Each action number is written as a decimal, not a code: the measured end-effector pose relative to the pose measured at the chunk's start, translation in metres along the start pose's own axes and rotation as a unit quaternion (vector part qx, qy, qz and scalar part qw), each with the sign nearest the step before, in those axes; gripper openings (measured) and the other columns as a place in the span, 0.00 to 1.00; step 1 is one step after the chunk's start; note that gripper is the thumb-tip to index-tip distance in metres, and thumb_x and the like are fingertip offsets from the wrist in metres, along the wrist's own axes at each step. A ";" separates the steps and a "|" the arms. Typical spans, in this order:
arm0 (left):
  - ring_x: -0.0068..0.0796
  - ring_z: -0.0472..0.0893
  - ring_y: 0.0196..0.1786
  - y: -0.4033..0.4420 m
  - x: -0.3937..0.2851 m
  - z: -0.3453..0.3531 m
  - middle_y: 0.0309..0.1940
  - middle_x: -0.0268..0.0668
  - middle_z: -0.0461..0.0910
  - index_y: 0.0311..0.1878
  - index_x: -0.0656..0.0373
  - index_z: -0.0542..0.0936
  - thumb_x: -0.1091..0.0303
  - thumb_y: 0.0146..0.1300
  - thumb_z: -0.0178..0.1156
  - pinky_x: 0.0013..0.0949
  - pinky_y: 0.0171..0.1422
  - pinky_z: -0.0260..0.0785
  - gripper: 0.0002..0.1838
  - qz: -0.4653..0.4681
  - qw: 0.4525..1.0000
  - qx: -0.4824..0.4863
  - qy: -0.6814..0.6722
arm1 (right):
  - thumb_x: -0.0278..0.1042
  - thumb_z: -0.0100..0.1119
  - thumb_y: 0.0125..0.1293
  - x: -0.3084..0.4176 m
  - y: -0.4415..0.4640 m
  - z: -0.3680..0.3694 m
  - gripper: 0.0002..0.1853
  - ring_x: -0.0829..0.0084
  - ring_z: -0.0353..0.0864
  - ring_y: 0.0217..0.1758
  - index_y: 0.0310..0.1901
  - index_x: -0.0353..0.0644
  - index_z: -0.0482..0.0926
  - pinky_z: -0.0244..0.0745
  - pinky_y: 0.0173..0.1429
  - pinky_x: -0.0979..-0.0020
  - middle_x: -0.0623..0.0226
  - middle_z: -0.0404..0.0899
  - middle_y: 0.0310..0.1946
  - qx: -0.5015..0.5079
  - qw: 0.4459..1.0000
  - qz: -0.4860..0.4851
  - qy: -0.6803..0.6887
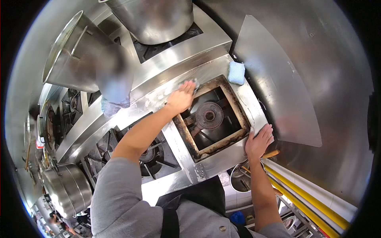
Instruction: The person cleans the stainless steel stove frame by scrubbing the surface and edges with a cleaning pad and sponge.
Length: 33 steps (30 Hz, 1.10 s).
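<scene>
My left hand [181, 97] is pressed to the soapy steel stove top [158, 97], just beyond the open burner well. Its fingers close over a grey, shiny scouring pad [195, 83], mostly hidden beneath them. My right hand [258, 141] lies flat on the right rim of the stove, fingers stretched out and holding nothing. Between the hands is a square burner opening with a browned, grimy frame [232, 95] and a round burner [209, 115] inside. A blue-and-white sponge [236, 73] rests at the far right corner of this opening.
Two large steel pots [158, 20] stand at the back. A bluish cloth [115, 106] lies on the left ledge. Grated burners [149, 154] are left of the opening. Yellow pipes [301, 198] and a round metal container [240, 180] are at lower right, beside a steel wall [337, 99].
</scene>
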State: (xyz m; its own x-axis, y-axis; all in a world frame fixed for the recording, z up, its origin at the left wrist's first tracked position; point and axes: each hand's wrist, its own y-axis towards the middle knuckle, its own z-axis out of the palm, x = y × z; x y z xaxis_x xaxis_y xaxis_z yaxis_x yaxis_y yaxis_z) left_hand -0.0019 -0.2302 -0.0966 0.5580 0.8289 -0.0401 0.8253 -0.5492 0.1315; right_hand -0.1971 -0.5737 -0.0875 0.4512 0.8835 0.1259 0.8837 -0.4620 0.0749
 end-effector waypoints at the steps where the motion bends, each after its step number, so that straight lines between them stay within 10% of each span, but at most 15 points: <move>1: 0.48 0.76 0.70 0.023 -0.007 0.007 0.70 0.54 0.72 0.72 0.67 0.67 0.63 0.73 0.51 0.44 0.72 0.71 0.28 -0.019 1.000 0.012 -0.021 | 0.52 0.51 0.74 0.000 -0.001 0.002 0.43 0.49 0.45 0.84 0.79 0.32 0.48 0.37 0.85 0.48 0.45 0.49 0.81 0.004 1.000 -0.003 -0.007; 5: 0.52 0.82 0.61 0.105 -0.025 0.011 0.61 0.57 0.78 0.63 0.71 0.71 0.66 0.69 0.48 0.46 0.59 0.80 0.23 -0.029 0.997 0.051 -0.055 | 0.47 0.51 0.76 0.004 -0.005 -0.002 0.39 0.49 0.47 0.84 0.79 0.32 0.51 0.38 0.84 0.49 0.46 0.50 0.80 0.003 1.000 -0.013 -0.021; 15: 0.47 0.68 0.76 -0.073 0.022 -0.004 0.76 0.52 0.64 0.76 0.65 0.62 0.56 0.75 0.49 0.45 0.76 0.67 0.32 -0.081 0.994 0.075 -0.016 | 0.51 0.50 0.77 0.007 -0.002 0.001 0.40 0.51 0.45 0.85 0.80 0.34 0.49 0.37 0.85 0.48 0.50 0.47 0.82 0.022 0.999 0.005 -0.042; 24: 0.50 0.77 0.67 0.121 -0.035 0.010 0.64 0.58 0.75 0.65 0.72 0.72 0.67 0.69 0.47 0.47 0.70 0.71 0.25 -0.055 0.998 0.023 -0.010 | 0.49 0.53 0.74 -0.002 -0.006 0.006 0.42 0.48 0.46 0.84 0.79 0.32 0.50 0.37 0.85 0.48 0.45 0.49 0.81 -0.009 1.000 -0.015 0.004; 33: 0.50 0.73 0.71 -0.033 0.015 -0.018 0.71 0.53 0.71 0.70 0.66 0.67 0.57 0.76 0.47 0.49 0.67 0.75 0.27 -0.079 0.993 0.082 -0.002 | 0.50 0.55 0.71 -0.001 -0.001 0.007 0.45 0.50 0.46 0.84 0.79 0.33 0.48 0.36 0.85 0.48 0.46 0.49 0.81 -0.006 1.000 -0.006 0.014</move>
State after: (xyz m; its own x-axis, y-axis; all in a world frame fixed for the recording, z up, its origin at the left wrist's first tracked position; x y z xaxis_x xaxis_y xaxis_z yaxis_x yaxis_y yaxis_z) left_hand -0.0224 -0.1972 -0.0840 0.4208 0.9057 -0.0509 0.9053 -0.4228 -0.0405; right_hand -0.1971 -0.5737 -0.0941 0.4368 0.8865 0.1525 0.8873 -0.4525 0.0893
